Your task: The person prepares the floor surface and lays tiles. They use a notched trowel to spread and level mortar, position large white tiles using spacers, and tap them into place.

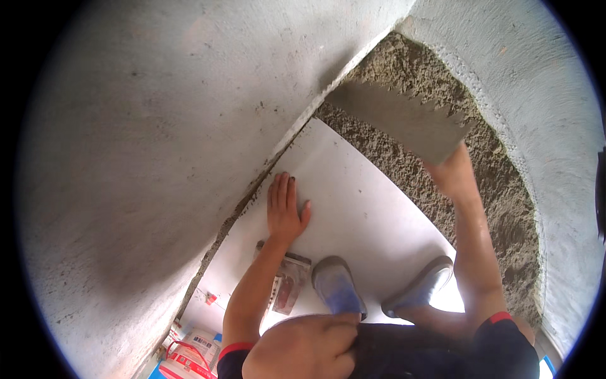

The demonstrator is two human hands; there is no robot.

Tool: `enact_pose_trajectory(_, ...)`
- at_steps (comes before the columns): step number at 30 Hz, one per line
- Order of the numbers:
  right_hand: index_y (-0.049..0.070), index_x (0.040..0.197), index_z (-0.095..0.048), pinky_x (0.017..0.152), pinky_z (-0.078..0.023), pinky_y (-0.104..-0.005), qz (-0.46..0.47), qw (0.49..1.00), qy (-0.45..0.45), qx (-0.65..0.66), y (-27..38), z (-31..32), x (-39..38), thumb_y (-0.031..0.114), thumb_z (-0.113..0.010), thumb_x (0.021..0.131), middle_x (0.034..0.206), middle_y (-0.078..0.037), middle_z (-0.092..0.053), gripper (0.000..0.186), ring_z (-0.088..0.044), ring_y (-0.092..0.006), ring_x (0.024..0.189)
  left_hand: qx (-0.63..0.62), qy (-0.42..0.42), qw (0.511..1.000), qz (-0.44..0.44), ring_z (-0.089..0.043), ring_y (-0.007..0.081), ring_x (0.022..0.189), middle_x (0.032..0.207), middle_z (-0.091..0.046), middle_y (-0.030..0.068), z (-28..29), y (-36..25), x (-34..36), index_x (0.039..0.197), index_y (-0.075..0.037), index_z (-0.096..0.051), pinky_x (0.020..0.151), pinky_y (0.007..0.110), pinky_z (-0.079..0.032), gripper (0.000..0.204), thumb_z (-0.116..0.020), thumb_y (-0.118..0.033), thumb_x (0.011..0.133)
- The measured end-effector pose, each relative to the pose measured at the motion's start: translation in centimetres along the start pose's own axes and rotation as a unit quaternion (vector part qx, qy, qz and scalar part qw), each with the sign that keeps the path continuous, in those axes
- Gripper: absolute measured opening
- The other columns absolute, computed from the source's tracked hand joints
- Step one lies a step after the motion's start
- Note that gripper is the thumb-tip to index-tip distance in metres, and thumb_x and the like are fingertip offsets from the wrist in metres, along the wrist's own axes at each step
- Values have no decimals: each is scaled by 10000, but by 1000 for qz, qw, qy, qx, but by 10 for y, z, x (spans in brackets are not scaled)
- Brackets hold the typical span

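My left hand (286, 211) lies flat with fingers stretched on a large white slab (353, 189), close to its left edge along the wall. My right hand (453, 174) is closed at the near right end of a flat, grey-brown, mortar-coated tool (404, 117); its fingers are mostly hidden there. This broad piece has a ragged far edge and lies across the coarse wet mortar (505, 189), beyond the slab. Which kind of tool it is I cannot tell. Mortar crumbs dot the slab.
Rough grey walls rise on the left (145, 139) and right (549, 107), meeting at the far corner. My shoes (338, 284) stand on the slab. Beside my left forearm lies a flat rectangular tool (291, 284). A red and white container (192, 357) sits at the lower left.
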State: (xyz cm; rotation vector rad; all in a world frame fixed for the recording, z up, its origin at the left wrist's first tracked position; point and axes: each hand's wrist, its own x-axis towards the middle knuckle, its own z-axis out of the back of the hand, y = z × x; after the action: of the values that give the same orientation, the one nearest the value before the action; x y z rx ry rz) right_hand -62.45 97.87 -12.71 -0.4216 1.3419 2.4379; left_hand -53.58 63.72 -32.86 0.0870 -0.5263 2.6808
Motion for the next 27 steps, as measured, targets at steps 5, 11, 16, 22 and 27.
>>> enact_pose_trajectory(5, -53, 1091, -677, 771, -558, -371, -22, 994, -21, -109, -31, -31, 35, 211, -700, 842, 937, -182, -741, 364, -728, -290, 844, -7, 11, 1000, -3, -351, 436, 1406, 1509, -382, 247, -6, -4, 9, 1381, 68, -440, 1131, 572, -322, 640, -603, -337, 913)
enact_pose_trajectory(11, -28, 1251, -613, 944, -509, -378, -25, 996, 8, -90, -9, -12, 25, 235, -669, 889, 1157, -202, -696, 451, -665, -307, 1103, -5, -6, 1000, -4, -351, 433, 1406, 1495, -399, 246, -2, 0, 0, 1381, 70, -439, 1132, 571, -321, 635, -608, -322, 911)
enact_pose_trajectory(16, 0, 1251, -627, 949, -517, -401, 6, 996, 14, -93, -24, -34, 45, 252, -683, 888, 1146, -195, -701, 446, -677, -301, 1079, -4, 5, 1000, -4, -356, 432, 1403, 1499, -395, 245, -5, -2, 5, 1380, 71, -440, 1131, 569, -323, 631, -610, -316, 912)
enact_pose_trajectory(22, -32, 1071, -690, 823, -557, -400, 42, 992, -40, -116, -3, -12, 33, 69, -558, 887, 986, -222, -725, 249, -714, -329, 941, -3, -1, 1000, 1, -352, 430, 1404, 1493, -400, 246, -1, 0, 6, 1367, 71, -454, 1133, 569, -319, 628, -617, -316, 901)
enact_pose_trajectory(27, -43, 1056, -692, 810, -558, -402, 7, 995, -7, -96, -9, -28, 36, 85, -556, 888, 986, -230, -723, 251, -715, -321, 935, 6, 15, 1000, 12, -364, 427, 1397, 1493, -405, 238, -3, -2, 8, 1370, 68, -455, 1136, 563, -317, 625, -614, -319, 906)
